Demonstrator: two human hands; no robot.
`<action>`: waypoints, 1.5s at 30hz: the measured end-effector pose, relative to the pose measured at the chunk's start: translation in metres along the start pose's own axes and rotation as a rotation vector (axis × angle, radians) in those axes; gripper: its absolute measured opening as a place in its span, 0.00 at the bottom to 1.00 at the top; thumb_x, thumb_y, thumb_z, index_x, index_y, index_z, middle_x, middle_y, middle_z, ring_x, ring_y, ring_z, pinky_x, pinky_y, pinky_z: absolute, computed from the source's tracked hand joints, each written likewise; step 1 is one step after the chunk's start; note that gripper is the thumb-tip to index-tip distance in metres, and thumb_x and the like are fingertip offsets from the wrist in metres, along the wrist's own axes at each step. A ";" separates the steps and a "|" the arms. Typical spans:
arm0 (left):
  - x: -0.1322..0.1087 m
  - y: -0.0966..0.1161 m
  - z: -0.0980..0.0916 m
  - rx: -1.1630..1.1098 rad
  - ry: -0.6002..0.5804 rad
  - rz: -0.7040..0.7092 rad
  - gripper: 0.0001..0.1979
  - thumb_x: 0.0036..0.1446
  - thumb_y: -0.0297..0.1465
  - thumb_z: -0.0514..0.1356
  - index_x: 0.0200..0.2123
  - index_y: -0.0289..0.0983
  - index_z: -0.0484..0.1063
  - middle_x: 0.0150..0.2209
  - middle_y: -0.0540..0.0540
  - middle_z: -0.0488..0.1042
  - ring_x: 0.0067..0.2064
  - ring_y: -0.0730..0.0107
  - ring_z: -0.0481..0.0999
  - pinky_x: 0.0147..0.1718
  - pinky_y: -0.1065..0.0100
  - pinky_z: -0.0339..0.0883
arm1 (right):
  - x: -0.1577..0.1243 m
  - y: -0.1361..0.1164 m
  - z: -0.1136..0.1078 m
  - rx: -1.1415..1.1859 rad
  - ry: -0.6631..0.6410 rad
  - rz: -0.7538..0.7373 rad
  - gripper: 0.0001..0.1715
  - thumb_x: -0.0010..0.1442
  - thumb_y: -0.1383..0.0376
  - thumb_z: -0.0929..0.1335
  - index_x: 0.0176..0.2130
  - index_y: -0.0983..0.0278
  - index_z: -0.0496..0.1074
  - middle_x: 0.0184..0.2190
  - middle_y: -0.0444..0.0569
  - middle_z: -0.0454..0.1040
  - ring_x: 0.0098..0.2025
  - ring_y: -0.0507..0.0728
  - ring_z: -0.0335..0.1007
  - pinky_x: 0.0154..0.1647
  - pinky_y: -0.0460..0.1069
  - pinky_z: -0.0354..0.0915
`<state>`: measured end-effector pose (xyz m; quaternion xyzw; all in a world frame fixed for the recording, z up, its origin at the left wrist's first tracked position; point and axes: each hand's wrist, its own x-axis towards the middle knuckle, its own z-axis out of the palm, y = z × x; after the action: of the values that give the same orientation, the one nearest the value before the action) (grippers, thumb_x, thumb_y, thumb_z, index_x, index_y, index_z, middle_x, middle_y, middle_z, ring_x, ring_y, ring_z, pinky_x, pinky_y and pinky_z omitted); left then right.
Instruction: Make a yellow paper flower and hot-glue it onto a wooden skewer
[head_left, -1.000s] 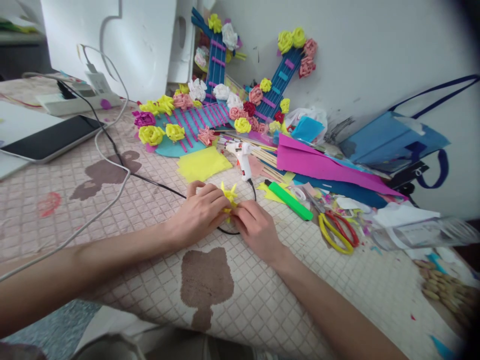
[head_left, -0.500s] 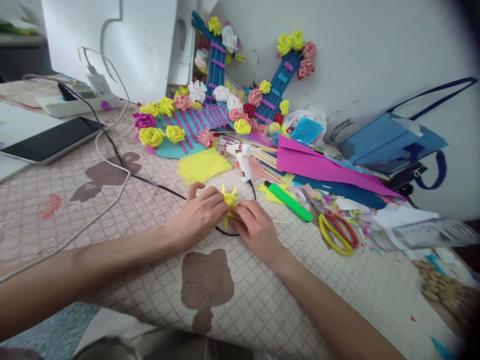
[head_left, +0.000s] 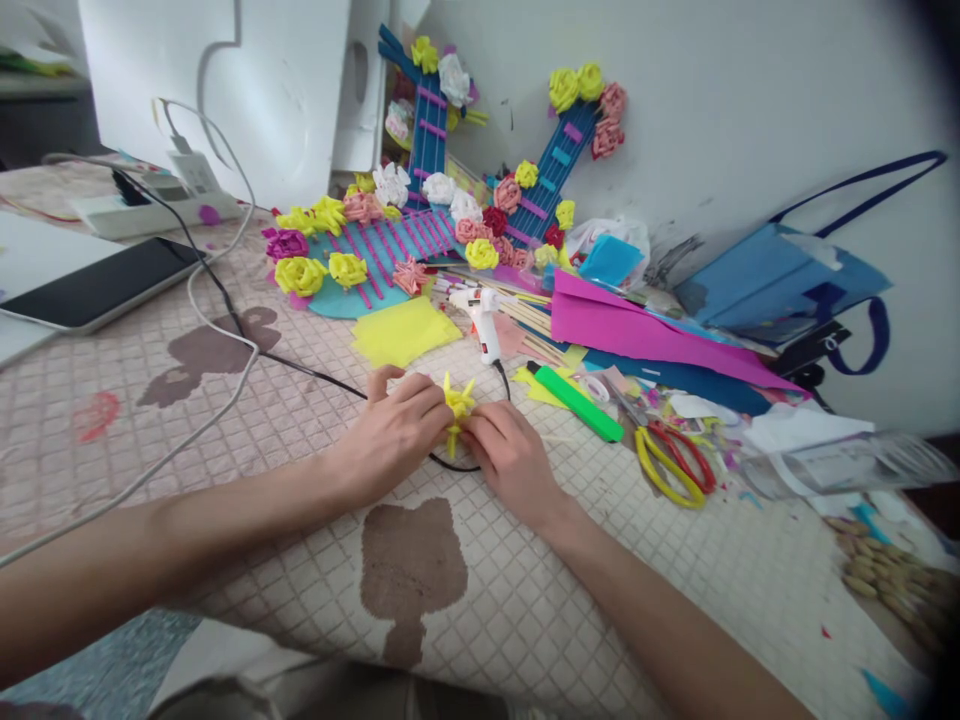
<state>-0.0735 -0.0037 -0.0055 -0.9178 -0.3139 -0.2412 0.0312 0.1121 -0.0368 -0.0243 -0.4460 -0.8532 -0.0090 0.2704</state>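
Between my hands is a small yellow paper flower [head_left: 459, 402] with pointed petals spreading out. My left hand [head_left: 401, 432] pinches it from the left, its index finger bent up. From the other side my right hand [head_left: 510, 452] grips it with thumb and fingers pressed together; the fingertips partly hide the flower's base. Just beyond it stands a white glue gun [head_left: 484, 325], its black cord running down behind my hands. A stack of yellow paper sheets [head_left: 405, 330] lies to the left of the glue gun.
A green cutter [head_left: 576, 402] and scissors with red and yellow handles [head_left: 671, 465] lie to the right among paper scraps. Flower-covered blue paper decorations [head_left: 375, 255] lean at the back. A tablet [head_left: 105, 283] and a power strip [head_left: 150, 210] are on the left, with cables crossing the tablecloth.
Both hands keep hold of the yellow flower, with only a slight shift of the fingers and flower. The whole view has moved a little; nothing else differs visibly.
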 end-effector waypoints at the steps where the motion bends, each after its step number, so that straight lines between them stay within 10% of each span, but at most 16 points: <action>1: -0.001 0.000 0.000 0.008 -0.005 0.001 0.09 0.62 0.27 0.53 0.29 0.36 0.67 0.31 0.49 0.69 0.39 0.65 0.66 0.49 0.54 0.48 | 0.000 0.000 0.000 0.007 0.009 0.009 0.11 0.65 0.68 0.59 0.39 0.66 0.70 0.37 0.53 0.69 0.41 0.58 0.63 0.42 0.54 0.65; 38: -0.001 0.003 -0.003 0.012 -0.010 -0.037 0.08 0.59 0.27 0.55 0.27 0.36 0.67 0.29 0.49 0.69 0.39 0.64 0.66 0.47 0.53 0.49 | 0.001 -0.019 -0.004 -0.129 0.037 0.077 0.14 0.58 0.58 0.65 0.25 0.63 0.65 0.26 0.49 0.66 0.36 0.59 0.59 0.36 0.55 0.57; 45: -0.001 0.002 -0.003 0.007 0.004 -0.049 0.08 0.58 0.26 0.54 0.27 0.36 0.67 0.28 0.49 0.70 0.38 0.65 0.67 0.46 0.54 0.50 | -0.001 -0.017 -0.002 -0.102 0.001 0.036 0.09 0.58 0.68 0.64 0.25 0.63 0.66 0.26 0.48 0.68 0.36 0.58 0.60 0.35 0.53 0.55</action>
<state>-0.0745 -0.0065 -0.0031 -0.9092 -0.3372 -0.2426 0.0289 0.1002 -0.0480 -0.0193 -0.4745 -0.8433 -0.0479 0.2480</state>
